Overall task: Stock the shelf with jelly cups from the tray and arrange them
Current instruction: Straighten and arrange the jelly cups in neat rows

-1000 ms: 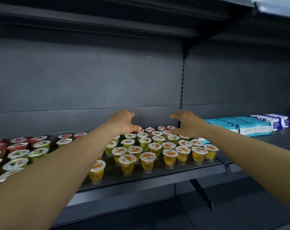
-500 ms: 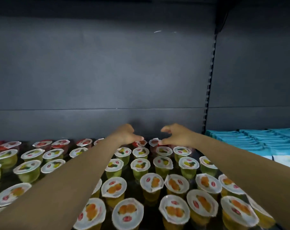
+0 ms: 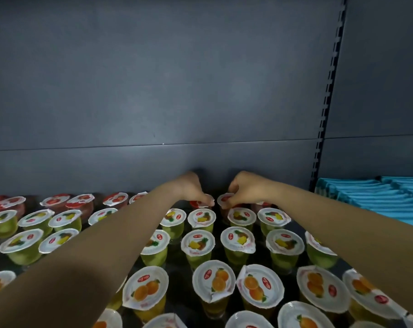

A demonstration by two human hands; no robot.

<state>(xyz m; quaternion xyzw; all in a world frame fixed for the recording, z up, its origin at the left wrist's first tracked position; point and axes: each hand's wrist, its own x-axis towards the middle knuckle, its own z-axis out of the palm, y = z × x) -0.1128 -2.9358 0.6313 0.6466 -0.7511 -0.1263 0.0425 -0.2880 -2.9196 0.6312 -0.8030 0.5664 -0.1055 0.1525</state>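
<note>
A: Quick pass. What's different from half a second ago?

B: View is closer in and lower. Both hands now down on the back row. Before, they hovered just above the lids, fingers loose.

A: Left hand?

B: Fingers curled down onto a red cup at the back, by the rear panel. Looks like a pinch on the lid rim, thumb side hidden, so the hold itself I read from the curl.

A: Right hand?

B: Same deal, fingertips pinching the lid edge of the next red cup, just beside the first. The two cups are close, not touching as far as I can see.

A: Where's the stock?

B: Cups fill the shelf: red at the back, green cups in the middle rows, orange cups nearest. No tray in view. Blue packs sit right of the upright.

A: Task meaning?

B: Placing seems mostly done here; I'd call this the arranging step, straightening the back-row reds. Risk: forearms cross over the front rows, easy to tip one.
</note>
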